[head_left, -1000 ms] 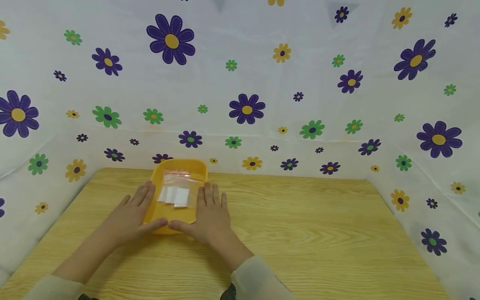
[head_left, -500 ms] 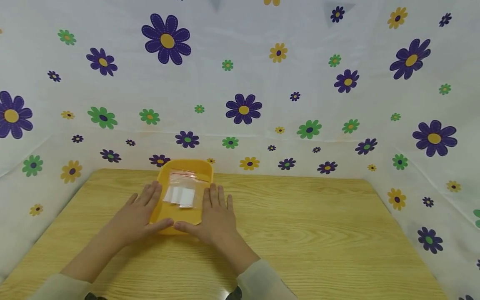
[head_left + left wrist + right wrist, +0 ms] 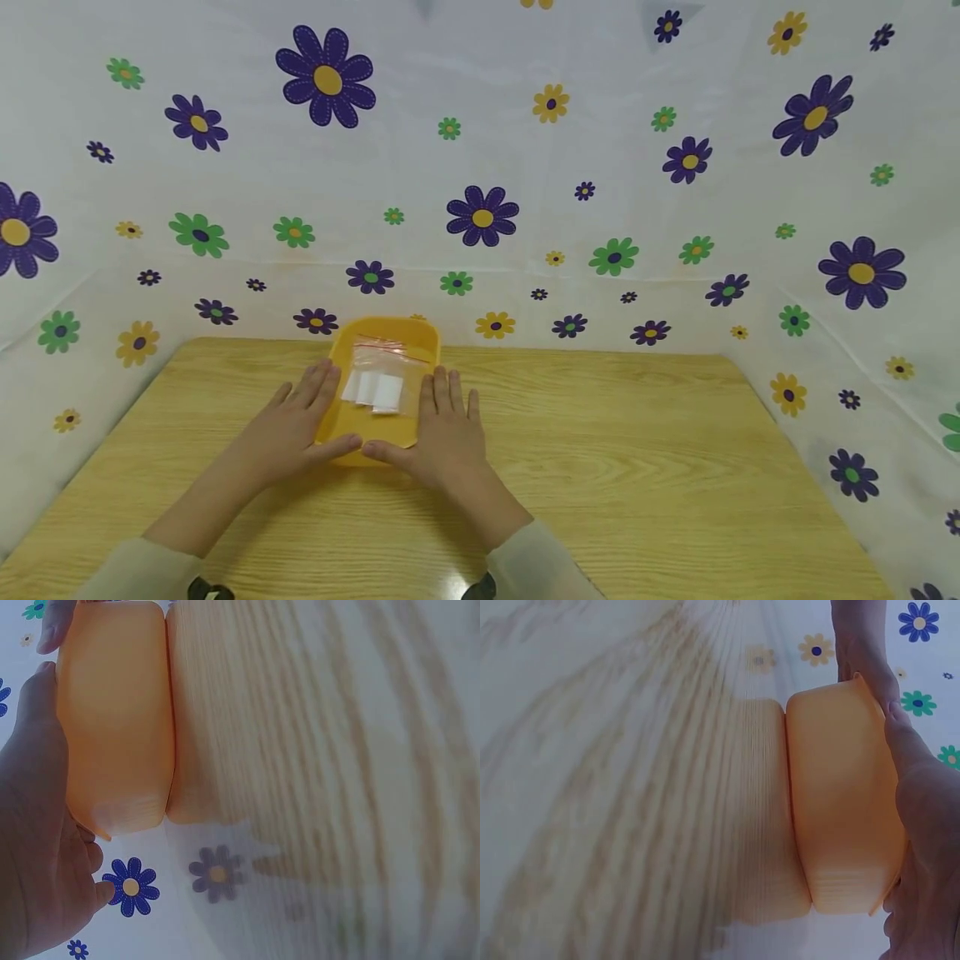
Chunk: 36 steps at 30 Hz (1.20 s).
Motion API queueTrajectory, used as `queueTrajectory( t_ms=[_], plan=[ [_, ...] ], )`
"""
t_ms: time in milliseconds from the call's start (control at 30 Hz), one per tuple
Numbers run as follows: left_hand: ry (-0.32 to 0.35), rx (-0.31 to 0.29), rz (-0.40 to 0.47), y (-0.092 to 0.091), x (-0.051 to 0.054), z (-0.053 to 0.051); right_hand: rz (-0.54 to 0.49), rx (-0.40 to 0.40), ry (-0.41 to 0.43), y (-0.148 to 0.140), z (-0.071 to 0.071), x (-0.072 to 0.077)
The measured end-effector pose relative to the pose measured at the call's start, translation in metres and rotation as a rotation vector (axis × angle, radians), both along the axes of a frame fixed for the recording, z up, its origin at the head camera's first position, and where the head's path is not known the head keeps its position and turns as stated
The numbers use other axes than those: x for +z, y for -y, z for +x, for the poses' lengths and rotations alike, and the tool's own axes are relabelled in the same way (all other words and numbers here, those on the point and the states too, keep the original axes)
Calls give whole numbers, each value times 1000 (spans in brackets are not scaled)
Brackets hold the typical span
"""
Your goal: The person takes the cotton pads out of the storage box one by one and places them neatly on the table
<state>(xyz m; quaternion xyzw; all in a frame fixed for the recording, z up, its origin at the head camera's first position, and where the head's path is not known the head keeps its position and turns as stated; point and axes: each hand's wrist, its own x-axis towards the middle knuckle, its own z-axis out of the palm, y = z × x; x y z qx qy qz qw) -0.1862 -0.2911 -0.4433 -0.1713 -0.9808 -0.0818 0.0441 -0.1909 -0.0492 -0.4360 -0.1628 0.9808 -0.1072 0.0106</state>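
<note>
A yellow plastic tray stands on the wooden table toward its back left. Inside it lie overlapping clear zip bags with red seal lines and flat white pieces. My left hand lies along the tray's left side, fingers straight and pointing away. On the right side my right hand mirrors it. Both thumbs stretch along the near rim, their tips almost meeting. The left wrist view shows the tray's outer near wall beside the left hand. The right wrist view shows this wall too, with the right hand.
The wooden table extends to the right of the tray. A white cloth with purple, green and yellow flowers hangs behind the table and along both sides. The tray's far end is close to the back cloth.
The tray, with the bags in it, has slid to the right along the table between both hands. The hands keep the same pose. The head view has turned slightly rightward.
</note>
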Motion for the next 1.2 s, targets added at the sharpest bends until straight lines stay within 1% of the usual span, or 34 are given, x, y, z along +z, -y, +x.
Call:
queueTrajectory(
  t_ms=[267,433,733,1000,1200],
  plan=[
    [8,-11,0,-11,2,-2,-22,-5,-10,-10,-2,-4],
    [3,-18,0,-18,1,-4,-34,-8,-2,-18,-3,-3],
    [5,-34,21,-30,2,-6,-17,-8,2,-29,-4,-4],
    [-2,-43,9,-40,-1,-10,-40,-15,5,-39,-6,-6],
    [-9,-33,1,-45,-2,-11,-69,-10,9,-45,-6,-7]
  ],
)
